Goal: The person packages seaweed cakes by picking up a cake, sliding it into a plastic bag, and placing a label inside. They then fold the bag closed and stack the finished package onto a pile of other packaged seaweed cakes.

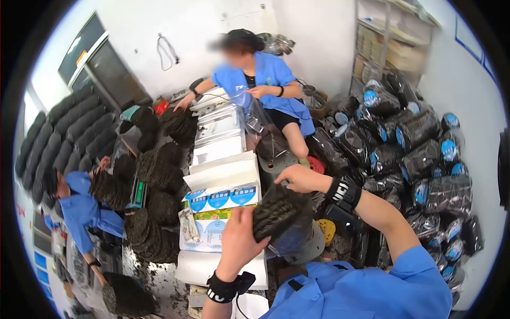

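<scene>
Centrally, a stack of dried seaweed discs (276, 212) is clasped at its left side by the left hand (239, 242), the fingers curled over it. The clear plastic bag (297, 239) around the stack is pinched at its far edge by the right hand (300, 178). More loose stacks (151, 228) are laid on the counter (164, 284) at the left, and filled bags (419, 138) are piled at the right.

Legible text: none in full. Black elastic wrist strap (344, 191) by the right hand (303, 178): white block letters, blurred. Second black wrist strap (222, 292) by the left hand (239, 239): likewise. Round blue pack labels (449, 150) and blue-and-white printed sheets (220, 198): print too small.
</scene>
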### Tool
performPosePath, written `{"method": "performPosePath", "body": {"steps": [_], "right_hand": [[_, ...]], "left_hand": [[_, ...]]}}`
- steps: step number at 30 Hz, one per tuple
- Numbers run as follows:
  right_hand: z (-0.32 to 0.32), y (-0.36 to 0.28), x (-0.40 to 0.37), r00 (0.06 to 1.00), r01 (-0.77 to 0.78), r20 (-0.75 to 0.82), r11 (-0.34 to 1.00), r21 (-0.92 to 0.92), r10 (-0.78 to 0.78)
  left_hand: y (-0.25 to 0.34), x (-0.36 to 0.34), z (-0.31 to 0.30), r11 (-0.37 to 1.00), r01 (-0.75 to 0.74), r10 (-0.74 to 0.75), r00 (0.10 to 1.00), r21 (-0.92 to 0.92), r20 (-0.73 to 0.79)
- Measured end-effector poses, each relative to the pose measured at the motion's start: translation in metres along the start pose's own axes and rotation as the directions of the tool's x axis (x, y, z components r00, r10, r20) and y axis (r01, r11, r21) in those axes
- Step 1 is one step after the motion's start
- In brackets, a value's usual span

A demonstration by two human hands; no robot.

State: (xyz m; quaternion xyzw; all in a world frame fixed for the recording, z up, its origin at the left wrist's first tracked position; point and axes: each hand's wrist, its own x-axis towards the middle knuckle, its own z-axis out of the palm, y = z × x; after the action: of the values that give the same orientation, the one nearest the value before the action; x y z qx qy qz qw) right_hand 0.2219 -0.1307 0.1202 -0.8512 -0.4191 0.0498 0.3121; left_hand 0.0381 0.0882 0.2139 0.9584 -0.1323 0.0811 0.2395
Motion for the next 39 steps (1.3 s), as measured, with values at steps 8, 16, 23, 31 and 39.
{"method": "performPosePath", "body": {"steps": [8, 16, 23, 31, 39], "right_hand": [[-0.005, -0.011, -0.016, 0.999, 0.037, 0.008, 0.999, 0.032, -0.037], [-0.008, 0.020, -0.054, 0.995, 0.019, -0.102, 0.999, 0.039, -0.015], [-0.005, 0.039, -0.055, 0.983, 0.064, -0.179, 0.994, 0.091, -0.047], [-0.021, 0.047, -0.067, 0.938, -0.059, -0.338, 0.996, 0.070, 0.080], [-0.074, -0.013, -0.122, 0.849, -0.223, -0.495, 0.975, -0.013, 0.188]], "left_hand": [[-0.009, 0.124, 0.129, 0.998, -0.060, -0.009, 0.418, 0.037, 0.909], [-0.005, 0.078, 0.197, 0.904, -0.173, 0.006, 0.920, 0.392, 0.392], [-0.039, 0.068, 0.189, 0.994, -0.011, -0.064, 0.731, 0.106, 0.679], [0.051, 0.011, 0.106, 0.885, -0.416, 0.300, 0.854, 0.210, 0.426], [0.007, -0.023, 0.021, 0.956, -0.236, 0.216, 0.968, 0.172, 0.126]]}}
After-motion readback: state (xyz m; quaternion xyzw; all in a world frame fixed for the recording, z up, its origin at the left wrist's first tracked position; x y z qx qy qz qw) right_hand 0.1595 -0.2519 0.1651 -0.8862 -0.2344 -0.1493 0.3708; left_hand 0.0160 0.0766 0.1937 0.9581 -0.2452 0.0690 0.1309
